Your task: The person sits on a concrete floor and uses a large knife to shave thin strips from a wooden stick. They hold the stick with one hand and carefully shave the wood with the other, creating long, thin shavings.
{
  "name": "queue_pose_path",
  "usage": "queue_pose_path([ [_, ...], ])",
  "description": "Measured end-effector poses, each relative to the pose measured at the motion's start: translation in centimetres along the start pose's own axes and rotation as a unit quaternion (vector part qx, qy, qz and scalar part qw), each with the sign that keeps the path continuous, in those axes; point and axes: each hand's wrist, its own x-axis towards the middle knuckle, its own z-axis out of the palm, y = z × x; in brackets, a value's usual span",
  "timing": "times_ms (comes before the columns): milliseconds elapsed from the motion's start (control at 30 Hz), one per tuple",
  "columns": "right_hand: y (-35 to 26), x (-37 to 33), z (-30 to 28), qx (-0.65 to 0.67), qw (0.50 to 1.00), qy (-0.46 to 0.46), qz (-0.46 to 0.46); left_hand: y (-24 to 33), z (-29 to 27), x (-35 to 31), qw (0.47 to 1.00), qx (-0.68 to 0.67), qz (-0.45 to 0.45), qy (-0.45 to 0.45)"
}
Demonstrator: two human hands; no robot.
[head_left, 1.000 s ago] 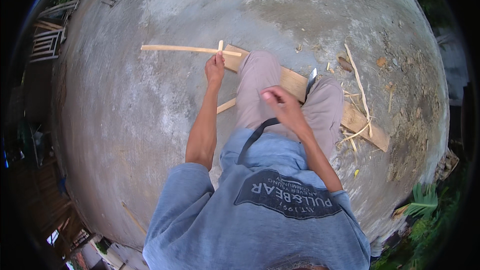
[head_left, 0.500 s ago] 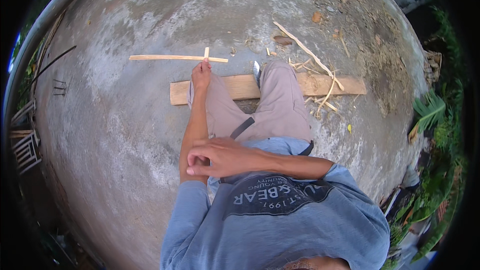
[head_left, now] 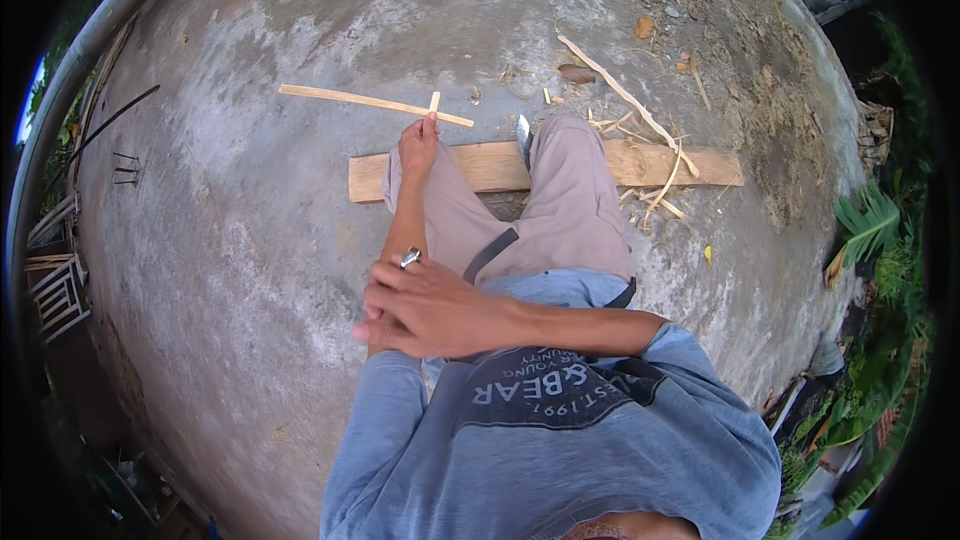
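Note:
My left hand (head_left: 419, 145) reaches out over my left knee, its fingers closed at the crossing of two pale wooden strips. The long strip (head_left: 350, 98) extends mostly to the left. The short strip (head_left: 435, 100) crosses it near its right end. My right hand (head_left: 430, 305), with a silver ring on one finger, lies across my left forearm, its fingers bent around it. A knife blade (head_left: 524, 130) shows beside my right knee at the plank; its handle is hidden. The wooden plank (head_left: 490, 168) lies under my legs.
Thin wood shavings (head_left: 640, 130) and a long peeled strip (head_left: 625, 90) lie around the plank's right part. A brown dry leaf (head_left: 577, 74) rests on the concrete floor (head_left: 250, 190). Loose soil is at far right, plants (head_left: 870, 230) along the right edge, a curved pipe (head_left: 80, 50) at left.
The left end of the long strip has tipped away from me. My right hand has slid slightly up the left forearm toward the wrist, and its ring now shows.

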Motion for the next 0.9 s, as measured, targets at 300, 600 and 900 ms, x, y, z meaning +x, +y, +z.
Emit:
queue_pose_path([
  [300,-0.3,0.1,0.5,-0.013,0.999,0.035,-0.028,0.0,-0.1,0.1,0.999,-0.003,-0.027,-0.031],
  [600,-0.8,0.5,-0.7,0.057,0.998,0.028,-0.029,0.7,0.1,0.0,0.998,-0.001,-0.030,-0.057],
  [900,1.3,-0.4,-2.9,0.183,0.982,0.037,-0.023,0.1,-0.3,0.4,0.992,-0.052,-0.076,-0.088],
])
